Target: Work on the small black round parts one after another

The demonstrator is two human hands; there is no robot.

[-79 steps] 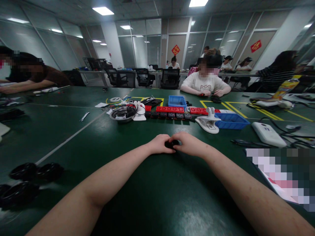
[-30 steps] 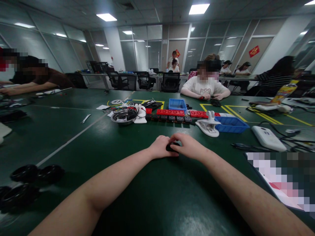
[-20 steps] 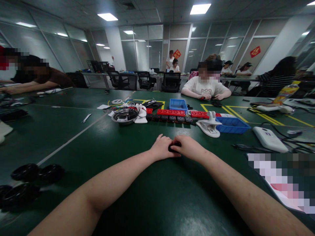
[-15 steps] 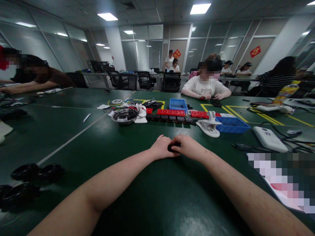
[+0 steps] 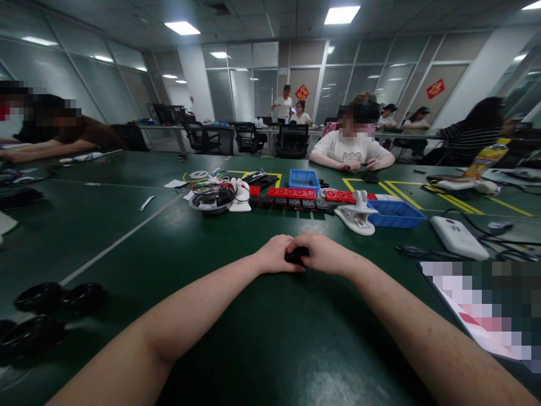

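Observation:
Both hands meet over the middle of the green table (image 5: 236,316). Between them is a small, dark, rounded black object (image 5: 297,256), mostly covered by fingers, so its kind does not show. My left hand (image 5: 274,254) closes on it from the left, with the thumb low along the near side. From the right, the bent fingers and thumb of my right hand (image 5: 323,254) grip it. Beyond the hands stands a row of red and black sockets (image 5: 293,197), with a white clip-like stand (image 5: 358,217) to its right.
Glossy black rings (image 5: 40,296) lie at the lower left. Behind the hands are a metal bowl with cables (image 5: 209,206), a blue bin (image 5: 395,215) and a smaller blue bin (image 5: 303,179). A white power bank-like box (image 5: 459,237) lies right. A co-worker (image 5: 353,144) sits opposite.
The fingers have shifted slightly around the black object, and more of its dark surface shows between the hands. The whole view has moved a little. In the background, a standing person has changed posture.

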